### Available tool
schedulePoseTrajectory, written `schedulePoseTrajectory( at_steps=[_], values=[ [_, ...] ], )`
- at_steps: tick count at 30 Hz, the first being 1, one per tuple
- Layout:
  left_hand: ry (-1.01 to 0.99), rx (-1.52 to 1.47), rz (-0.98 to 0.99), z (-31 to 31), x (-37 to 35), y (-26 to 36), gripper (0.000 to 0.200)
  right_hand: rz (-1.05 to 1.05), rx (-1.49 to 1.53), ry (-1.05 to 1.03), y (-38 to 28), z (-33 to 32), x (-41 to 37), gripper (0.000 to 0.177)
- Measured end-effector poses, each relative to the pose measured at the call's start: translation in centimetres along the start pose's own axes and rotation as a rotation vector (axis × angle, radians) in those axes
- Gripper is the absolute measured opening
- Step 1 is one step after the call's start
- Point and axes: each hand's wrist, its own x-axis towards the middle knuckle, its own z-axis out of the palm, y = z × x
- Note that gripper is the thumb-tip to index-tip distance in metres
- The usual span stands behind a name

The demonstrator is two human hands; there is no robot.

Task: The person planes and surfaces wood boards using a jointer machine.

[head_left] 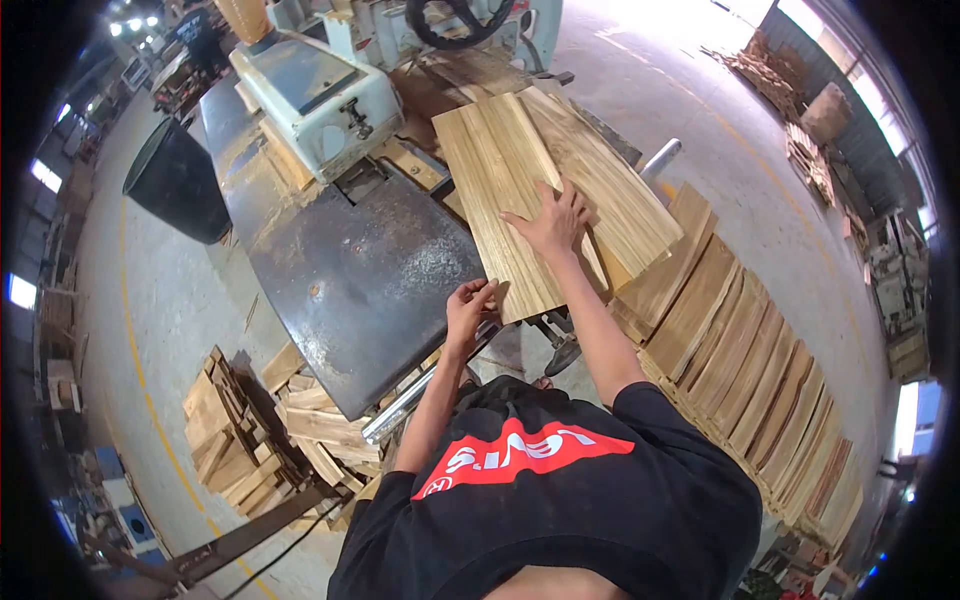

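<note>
A pale wooden board (490,190) with striped grain lies at the right side of the machine's metal table. My right hand (553,218) rests on its top face near the right edge, fingers spread and thumb out to the left. My left hand (470,308) is at the near left corner of that board, its fingers curled and the thumb against the edge. A second wooden board (605,175) lies just to the right, partly covered by the first one.
The dark metal machine table (380,270) carries a white machine housing (320,100) and sawdust. A handwheel (460,20) stands behind. Stacked boards (750,360) fill the right; wood offcuts (240,440) lie at lower left. A black bin (178,185) stands left of the table.
</note>
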Motion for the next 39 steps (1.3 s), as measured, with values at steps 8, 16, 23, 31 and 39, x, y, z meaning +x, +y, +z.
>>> schedulePoseTrajectory(
  at_steps=[8,16,23,31,39],
  values=[
    [0.055,0.094,0.239,-4.1,-9.4,1.0,0.033,0.003,0.212,-0.182,-6.3,-0.4,-5.6,0.078],
    [0.543,0.586,0.522,-4.1,-21.7,7.1,0.033,0.056,0.679,-0.774,-13.3,-0.5,-12.2,0.069],
    [0.444,0.661,0.577,-1.9,-22.1,9.5,0.054,0.026,1.261,-1.416,-15.6,-4.8,-9.5,0.074],
    [0.233,1.282,0.425,-5.3,-16.9,3.3,0.169,-0.211,1.239,-1.176,-10.1,-5.6,-2.9,0.074],
    [0.293,1.339,0.395,-7.9,-13.0,-0.1,0.182,-0.186,0.959,-1.134,-8.5,2.9,-2.8,0.075]
  ],
)
